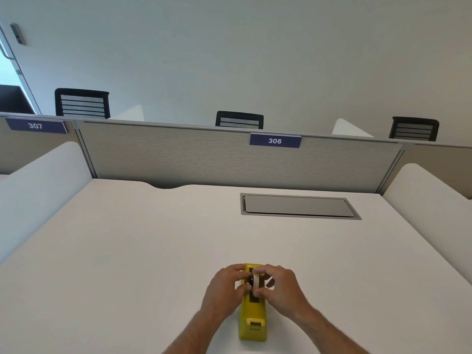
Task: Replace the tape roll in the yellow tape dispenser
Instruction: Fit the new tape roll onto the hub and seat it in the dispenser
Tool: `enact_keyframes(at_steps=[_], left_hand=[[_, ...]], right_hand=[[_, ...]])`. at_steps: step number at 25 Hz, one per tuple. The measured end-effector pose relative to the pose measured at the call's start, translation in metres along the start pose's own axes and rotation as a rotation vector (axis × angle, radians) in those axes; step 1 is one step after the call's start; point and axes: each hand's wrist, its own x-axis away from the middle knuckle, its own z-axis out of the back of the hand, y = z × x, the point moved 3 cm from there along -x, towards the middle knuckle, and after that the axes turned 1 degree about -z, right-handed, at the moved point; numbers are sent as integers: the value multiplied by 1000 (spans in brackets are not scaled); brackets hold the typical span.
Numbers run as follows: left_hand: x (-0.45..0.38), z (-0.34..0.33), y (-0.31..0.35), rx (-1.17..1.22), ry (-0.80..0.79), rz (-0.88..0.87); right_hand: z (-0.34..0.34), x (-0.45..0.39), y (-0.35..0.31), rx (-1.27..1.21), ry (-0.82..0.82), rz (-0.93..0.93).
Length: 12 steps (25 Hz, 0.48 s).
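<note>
The yellow tape dispenser (252, 312) stands on the white desk (143, 251) near its front edge, its cutter end toward me. A pale tape roll (255, 280) sits upright in the dispenser's slot. My right hand (282, 290) pinches the roll between thumb and fingers from the right side. My left hand (226, 288) grips the dispenser's left side, its fingers curled over the top edge beside the roll. The roll's lower half is hidden inside the dispenser.
A grey cable hatch (298, 206) is set into the desk at the back right. A fabric partition (178, 154) with a "306" sign (275, 141) closes the far edge. White side dividers (38, 180) flank the desk. Black chairs (83, 103) stand beyond.
</note>
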Motion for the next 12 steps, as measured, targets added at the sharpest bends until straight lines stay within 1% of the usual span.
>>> enact_keyframes(at_steps=[3, 6, 9, 12], left_hand=[[0, 0, 0, -44, -29, -35], [0, 0, 0, -12, -20, -60], [1, -2, -2, 35, 14, -42], [2, -3, -7, 33, 5, -29]], right_hand=[[-1, -2, 1, 21, 3, 11], [-1, -4, 3, 83, -5, 52], [-1, -2, 4, 85, 19, 52], [-2, 0, 4, 115, 14, 106]])
